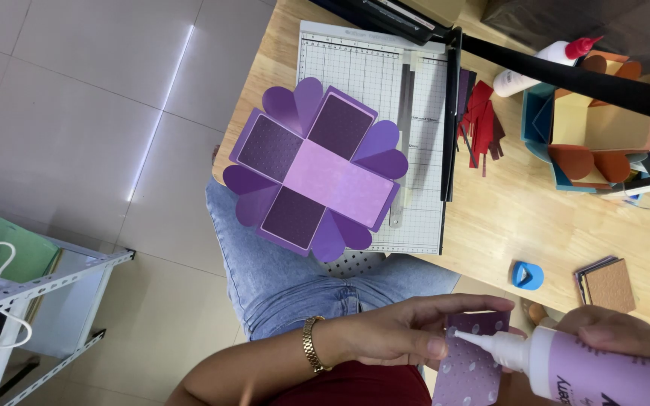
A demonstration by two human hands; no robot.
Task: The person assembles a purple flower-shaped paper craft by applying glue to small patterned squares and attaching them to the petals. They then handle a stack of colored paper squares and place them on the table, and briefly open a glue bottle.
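Observation:
My left hand [408,331] holds a small purple embossed card square [469,361] dotted with white glue. My right hand [618,331] grips a glue bottle [596,368] with a purple label, its white nozzle tip touching the card. Further away on the wooden table [536,218] lies an unfolded purple paper box [314,169] with heart-shaped flaps, resting partly on a paper trimmer [408,75].
Red paper strips [481,124] lie beside the trimmer. A blue and orange unfolded box [588,135] and another glue bottle [543,64] sit at the far right. A small blue tool [527,275] and a stack of brown card squares [607,284] lie near me. A metal rack [31,293] stands on the floor.

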